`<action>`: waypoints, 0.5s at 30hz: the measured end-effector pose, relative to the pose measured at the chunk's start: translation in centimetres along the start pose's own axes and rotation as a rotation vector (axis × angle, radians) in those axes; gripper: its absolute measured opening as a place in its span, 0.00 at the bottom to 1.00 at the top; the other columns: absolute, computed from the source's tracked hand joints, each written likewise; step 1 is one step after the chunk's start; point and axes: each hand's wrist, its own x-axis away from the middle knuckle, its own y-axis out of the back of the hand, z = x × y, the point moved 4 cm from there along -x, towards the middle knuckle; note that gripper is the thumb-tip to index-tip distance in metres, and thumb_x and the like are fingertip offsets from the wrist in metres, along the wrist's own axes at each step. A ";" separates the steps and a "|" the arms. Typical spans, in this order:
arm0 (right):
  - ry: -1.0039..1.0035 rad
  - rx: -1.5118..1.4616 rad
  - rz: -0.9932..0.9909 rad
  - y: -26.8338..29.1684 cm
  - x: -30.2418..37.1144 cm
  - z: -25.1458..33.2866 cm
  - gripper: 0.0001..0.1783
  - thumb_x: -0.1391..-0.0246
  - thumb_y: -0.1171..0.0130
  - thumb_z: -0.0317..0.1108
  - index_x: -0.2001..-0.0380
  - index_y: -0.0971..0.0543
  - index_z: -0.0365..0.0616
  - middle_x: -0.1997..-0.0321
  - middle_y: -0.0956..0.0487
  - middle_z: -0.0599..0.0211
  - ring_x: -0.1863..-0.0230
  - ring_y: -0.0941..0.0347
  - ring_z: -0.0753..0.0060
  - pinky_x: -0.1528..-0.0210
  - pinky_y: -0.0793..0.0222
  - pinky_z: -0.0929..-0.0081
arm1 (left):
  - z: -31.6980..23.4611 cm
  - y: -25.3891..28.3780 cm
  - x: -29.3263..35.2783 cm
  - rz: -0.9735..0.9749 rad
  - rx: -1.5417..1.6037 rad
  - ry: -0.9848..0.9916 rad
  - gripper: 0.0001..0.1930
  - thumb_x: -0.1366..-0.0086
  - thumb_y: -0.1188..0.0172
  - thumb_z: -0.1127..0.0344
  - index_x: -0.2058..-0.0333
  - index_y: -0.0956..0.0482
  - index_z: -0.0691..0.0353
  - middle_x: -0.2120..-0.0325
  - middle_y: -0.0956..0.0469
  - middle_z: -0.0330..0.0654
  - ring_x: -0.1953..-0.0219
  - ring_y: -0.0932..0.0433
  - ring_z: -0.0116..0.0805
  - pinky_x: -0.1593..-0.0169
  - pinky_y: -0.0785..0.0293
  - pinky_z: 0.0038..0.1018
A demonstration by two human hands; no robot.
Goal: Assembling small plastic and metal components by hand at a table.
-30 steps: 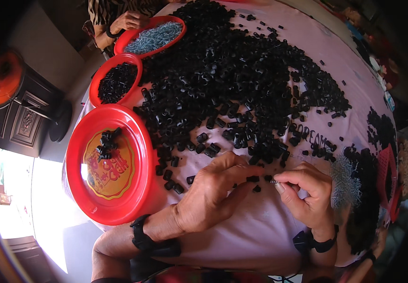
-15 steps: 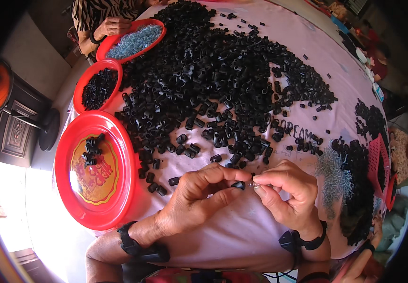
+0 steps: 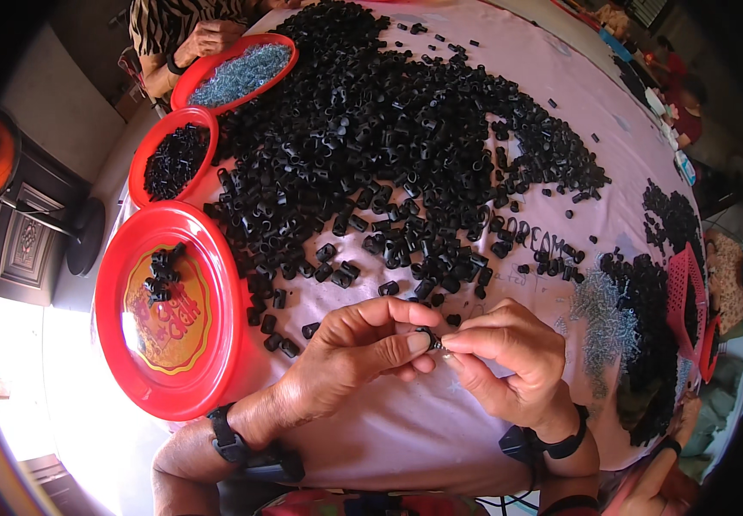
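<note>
- We see a table under a pale pink cloth point(image 3: 457, 439), bulging through the fisheye lens; all places below are given from the heap upon it.
- The heap point(image 3: 371, 129) is a broad spread of short black tubular parts, loosening into strays along its near edge.
- Left of the heap's near end, we find a large red plate point(image 3: 110, 318) with a yellow emblem.
- At the heap's far left, a red oval dish point(image 3: 180, 92) holds fine silvery pieces (another person's hand point(image 3: 215, 39) is just beside it).
- Against the heap's left side, between those two, a red round dish point(image 3: 138, 179) holds small dark parts.
- Just on the near side of the heap, the left hand point(image 3: 363, 344) has thumb and fingers clamped on a small black piece.
- To its right, also nearer us than the heap, the right hand point(image 3: 509, 357) has thumb and forefinger pinched together at that piece's right end; we cannot tell what lies between them.
- Smallest is the small black piece point(image 3: 432, 340) itself, between the two hands, above the cloth, partly hidden by fingertips.
</note>
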 end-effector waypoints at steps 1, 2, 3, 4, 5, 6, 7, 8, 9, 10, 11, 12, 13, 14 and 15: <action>0.000 0.001 0.001 0.0 0.0 0.0 0.12 0.51 0.29 0.20 0.61 0.14 0.41 0.66 0.15 0.63 0.69 0.22 0.66 0.67 0.28 0.72 | 0.1 0.1 0.1 -0.010 0.052 0.037 0.14 0.25 0.40 0.70 0.44 0.21 0.62 0.59 0.16 0.40 0.57 0.17 0.27 0.53 0.20 0.25; 0.012 0.017 -0.003 0.0 0.0 0.0 0.14 0.52 0.29 0.20 0.60 0.14 0.41 0.65 0.15 0.63 0.70 0.22 0.66 0.68 0.27 0.72 | 0.3 0.1 0.1 -0.020 0.103 0.075 0.13 0.25 0.41 0.70 0.44 0.21 0.62 0.59 0.16 0.40 0.57 0.16 0.28 0.52 0.19 0.25; 0.023 0.033 -0.006 0.0 0.1 0.0 0.15 0.53 0.28 0.20 0.59 0.14 0.42 0.65 0.15 0.64 0.70 0.22 0.66 0.69 0.26 0.72 | 0.4 0.2 0.1 -0.020 0.104 0.075 0.13 0.25 0.41 0.70 0.44 0.21 0.62 0.59 0.16 0.40 0.57 0.16 0.28 0.52 0.19 0.25; 0.023 0.034 -0.005 0.0 0.1 -0.1 0.15 0.53 0.28 0.20 0.59 0.14 0.42 0.65 0.15 0.64 0.70 0.22 0.66 0.69 0.26 0.72 | 0.5 0.2 0.0 -0.019 0.105 0.088 0.13 0.25 0.41 0.70 0.44 0.21 0.62 0.59 0.16 0.41 0.57 0.16 0.28 0.52 0.19 0.25; 0.034 0.040 -0.006 -0.1 0.1 -0.1 0.15 0.53 0.28 0.20 0.59 0.14 0.41 0.65 0.15 0.63 0.71 0.22 0.66 0.69 0.26 0.72 | 0.7 0.2 0.0 -0.018 0.105 0.101 0.13 0.24 0.41 0.70 0.44 0.21 0.62 0.59 0.15 0.41 0.57 0.16 0.29 0.53 0.19 0.25; 0.046 0.045 -0.007 0.0 0.1 0.0 0.15 0.53 0.27 0.20 0.59 0.14 0.41 0.65 0.15 0.63 0.71 0.22 0.65 0.70 0.26 0.71 | 0.6 0.1 0.0 -0.017 0.105 0.101 0.13 0.24 0.41 0.70 0.44 0.21 0.62 0.59 0.15 0.41 0.57 0.16 0.29 0.53 0.19 0.25; 0.046 0.046 -0.007 -0.1 0.1 0.0 0.15 0.53 0.27 0.20 0.59 0.14 0.41 0.65 0.15 0.63 0.71 0.22 0.65 0.70 0.26 0.71 | 0.5 0.0 0.0 -0.016 0.066 0.102 0.13 0.24 0.41 0.69 0.44 0.21 0.62 0.59 0.15 0.41 0.57 0.16 0.29 0.53 0.19 0.25; 0.047 0.064 0.000 -0.1 0.1 0.0 0.16 0.53 0.27 0.20 0.59 0.14 0.41 0.64 0.16 0.62 0.71 0.22 0.65 0.70 0.26 0.71 | 0.5 -0.1 0.0 -0.014 0.027 0.103 0.13 0.24 0.42 0.69 0.44 0.21 0.62 0.59 0.15 0.41 0.57 0.15 0.29 0.53 0.19 0.24; 0.048 0.084 0.006 -0.1 0.1 0.0 0.16 0.53 0.27 0.20 0.58 0.14 0.40 0.64 0.16 0.62 0.71 0.22 0.65 0.70 0.26 0.71 | 0.5 -0.1 0.0 -0.013 0.028 0.103 0.13 0.24 0.42 0.69 0.44 0.21 0.62 0.59 0.15 0.41 0.57 0.15 0.29 0.53 0.19 0.24; 0.047 0.085 0.006 -0.2 0.1 0.0 0.16 0.53 0.27 0.20 0.58 0.14 0.40 0.64 0.16 0.62 0.71 0.22 0.65 0.70 0.26 0.71 | 0.6 -0.1 0.0 -0.013 0.017 0.115 0.13 0.24 0.42 0.68 0.44 0.21 0.62 0.58 0.15 0.42 0.57 0.15 0.29 0.54 0.19 0.24; 0.039 0.088 -0.005 -0.3 0.2 0.0 0.16 0.53 0.28 0.20 0.58 0.14 0.40 0.64 0.16 0.61 0.70 0.22 0.65 0.69 0.26 0.71 | 0.7 -0.1 0.0 -0.013 0.006 0.126 0.13 0.23 0.43 0.68 0.44 0.22 0.62 0.58 0.15 0.42 0.57 0.15 0.29 0.54 0.19 0.24; 0.032 0.088 -0.017 -0.3 0.2 0.0 0.16 0.52 0.30 0.19 0.58 0.13 0.41 0.64 0.15 0.61 0.70 0.22 0.65 0.68 0.27 0.71 | 0.6 -0.1 0.0 -0.014 0.006 0.125 0.13 0.23 0.43 0.68 0.44 0.22 0.62 0.58 0.15 0.42 0.57 0.15 0.29 0.54 0.19 0.24; 0.034 0.087 -0.017 -0.3 0.2 0.0 0.16 0.52 0.30 0.19 0.58 0.13 0.41 0.64 0.15 0.61 0.70 0.22 0.65 0.68 0.27 0.71 | 0.7 -0.1 0.1 -0.019 0.015 0.138 0.13 0.23 0.43 0.67 0.44 0.22 0.62 0.57 0.15 0.43 0.57 0.15 0.29 0.54 0.19 0.24; 0.048 0.098 -0.010 -0.3 0.2 0.0 0.16 0.51 0.29 0.20 0.57 0.14 0.40 0.64 0.16 0.61 0.70 0.22 0.65 0.69 0.26 0.70 | 0.7 -0.1 0.1 -0.024 0.024 0.150 0.13 0.23 0.43 0.67 0.44 0.22 0.62 0.57 0.15 0.43 0.57 0.15 0.29 0.54 0.19 0.24; 0.062 0.111 -0.003 -0.2 0.2 0.1 0.16 0.51 0.29 0.20 0.56 0.14 0.40 0.63 0.16 0.62 0.70 0.22 0.64 0.70 0.25 0.69 | 0.7 -0.1 0.1 -0.024 0.024 0.150 0.13 0.23 0.43 0.67 0.44 0.22 0.62 0.57 0.15 0.43 0.57 0.15 0.29 0.54 0.19 0.24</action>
